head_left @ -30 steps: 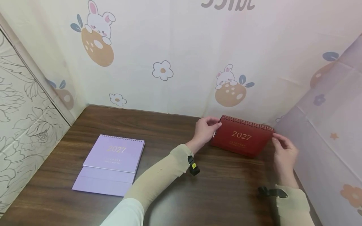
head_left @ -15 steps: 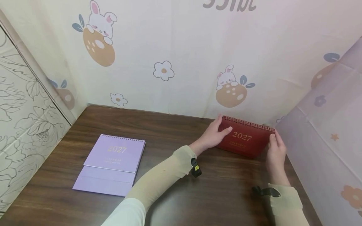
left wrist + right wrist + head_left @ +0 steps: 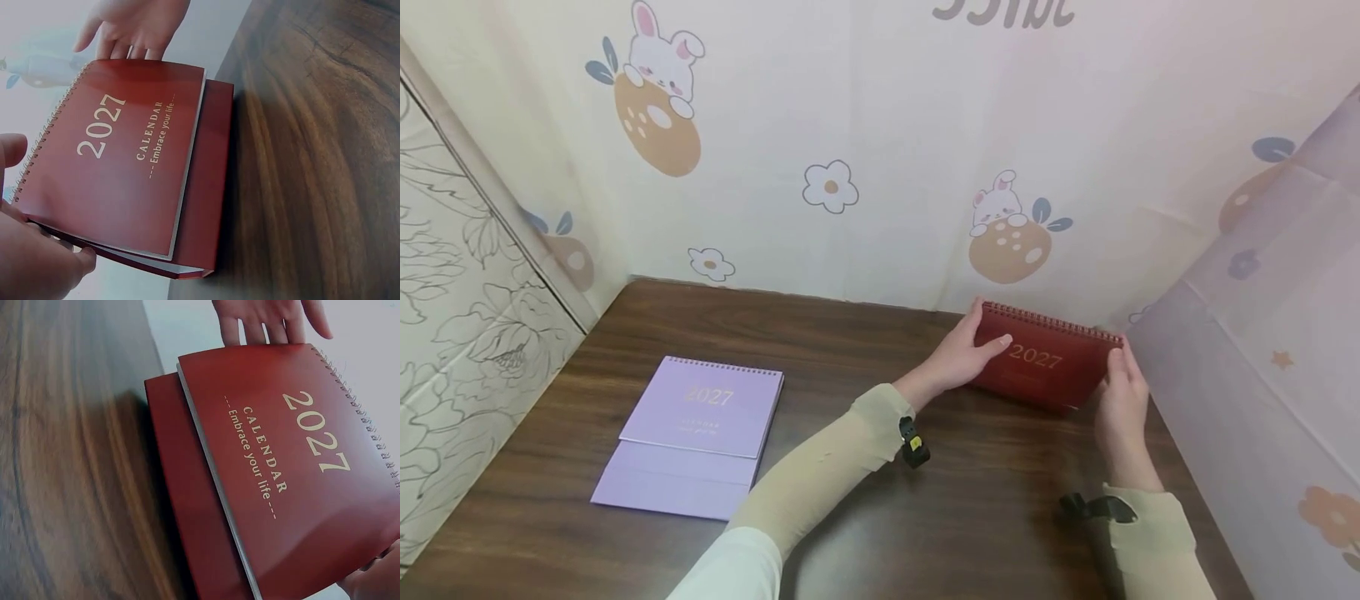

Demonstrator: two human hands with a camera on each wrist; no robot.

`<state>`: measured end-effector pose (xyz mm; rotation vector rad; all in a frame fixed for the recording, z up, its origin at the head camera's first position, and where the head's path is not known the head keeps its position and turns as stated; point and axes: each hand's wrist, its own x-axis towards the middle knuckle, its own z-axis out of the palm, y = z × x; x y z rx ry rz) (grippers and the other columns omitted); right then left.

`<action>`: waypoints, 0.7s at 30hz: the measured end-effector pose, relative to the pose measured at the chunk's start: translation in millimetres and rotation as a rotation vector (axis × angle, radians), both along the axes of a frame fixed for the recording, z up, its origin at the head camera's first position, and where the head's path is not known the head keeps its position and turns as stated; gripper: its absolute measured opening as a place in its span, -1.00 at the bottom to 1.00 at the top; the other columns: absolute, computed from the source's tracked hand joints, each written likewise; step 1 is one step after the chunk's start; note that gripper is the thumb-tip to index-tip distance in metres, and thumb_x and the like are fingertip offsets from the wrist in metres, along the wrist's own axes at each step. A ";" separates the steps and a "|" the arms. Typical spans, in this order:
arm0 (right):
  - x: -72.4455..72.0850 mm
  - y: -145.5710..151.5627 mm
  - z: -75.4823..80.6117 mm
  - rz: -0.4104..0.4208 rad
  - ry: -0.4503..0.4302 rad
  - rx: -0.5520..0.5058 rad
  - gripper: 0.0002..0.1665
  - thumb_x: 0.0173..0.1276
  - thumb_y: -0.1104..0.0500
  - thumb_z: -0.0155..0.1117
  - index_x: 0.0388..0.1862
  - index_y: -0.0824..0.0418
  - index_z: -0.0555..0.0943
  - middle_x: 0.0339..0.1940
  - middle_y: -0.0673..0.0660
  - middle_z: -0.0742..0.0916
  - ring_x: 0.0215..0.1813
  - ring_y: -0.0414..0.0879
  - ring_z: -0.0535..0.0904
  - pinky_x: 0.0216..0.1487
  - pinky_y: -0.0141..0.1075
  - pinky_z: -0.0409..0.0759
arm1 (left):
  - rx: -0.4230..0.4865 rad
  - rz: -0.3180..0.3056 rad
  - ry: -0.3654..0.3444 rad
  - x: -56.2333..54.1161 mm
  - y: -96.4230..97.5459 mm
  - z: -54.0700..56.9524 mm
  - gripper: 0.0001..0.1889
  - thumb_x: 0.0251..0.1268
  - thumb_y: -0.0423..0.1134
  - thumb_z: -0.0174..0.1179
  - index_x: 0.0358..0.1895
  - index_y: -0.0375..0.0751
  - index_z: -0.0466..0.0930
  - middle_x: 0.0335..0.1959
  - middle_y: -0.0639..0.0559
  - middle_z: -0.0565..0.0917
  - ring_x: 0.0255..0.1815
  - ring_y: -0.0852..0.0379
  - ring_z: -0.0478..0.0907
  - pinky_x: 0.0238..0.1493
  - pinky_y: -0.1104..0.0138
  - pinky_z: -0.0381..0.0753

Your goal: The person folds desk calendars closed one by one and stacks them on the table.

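Note:
A red desk calendar [image 3: 1045,377] with gold "2027" lettering and a spiral along its top leans back near the far right of the table. My left hand [image 3: 951,358] grips its left side, thumb over the front and fingers behind. At the other side my right hand [image 3: 1123,412] holds the right edge near the upper corner. The left wrist view shows the cover [image 3: 125,169] standing slightly off the red base [image 3: 212,169], pages between them at the near corner. Fingers of the opposite hand [image 3: 269,322] pass behind the calendar in the right wrist view.
A lilac desk calendar [image 3: 700,417] stands to the left on the dark wooden table [image 3: 970,508]. Behind the table hangs a pale curtain [image 3: 887,100] with rabbits and flowers. A lilac-tinted panel [image 3: 1262,358] borders the right side.
Both hands have come from the calendar's upper corners to a fuller hold round its sides, the right one moving inward. The red calendar has shifted slightly upward in view.

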<state>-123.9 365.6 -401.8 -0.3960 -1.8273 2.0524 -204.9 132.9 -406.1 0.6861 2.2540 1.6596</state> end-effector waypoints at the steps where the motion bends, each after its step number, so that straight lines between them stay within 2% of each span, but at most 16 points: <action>1: 0.1 -2.0 0.8 -0.002 0.004 0.005 -0.30 0.64 -0.09 -0.16 0.64 0.00 -0.03 0.65 -0.05 0.03 0.60 -0.23 -0.10 0.50 -0.31 -0.05 | 0.000 0.002 0.001 0.1 -2.1 1.4 -0.09 0.45 0.18 0.07 0.63 -0.01 -0.26 0.63 0.18 -0.13 0.59 0.27 -0.20 0.52 0.17 -0.05; 7: -0.4 -17.3 8.1 0.013 0.042 0.046 -0.30 0.65 -0.06 -0.16 0.63 0.09 -0.01 0.65 -0.04 0.03 0.59 -0.23 -0.09 0.50 -0.30 0.01 | -0.013 0.021 -0.009 3.6 -18.6 11.1 -0.09 0.44 0.18 0.09 0.63 0.03 -0.25 0.63 0.20 -0.12 0.59 0.27 -0.19 0.52 0.18 -0.06; 21: 7.5 -60.5 20.1 0.114 0.056 0.090 -0.31 0.64 -0.03 -0.12 0.64 0.02 -0.01 0.65 0.03 0.08 0.60 -0.10 -0.01 0.50 -0.22 0.03 | -0.001 0.049 -0.006 16.3 -66.5 23.6 -0.08 0.42 0.15 0.13 0.63 0.08 -0.26 0.63 0.21 -0.11 0.59 0.25 -0.16 0.51 0.16 -0.03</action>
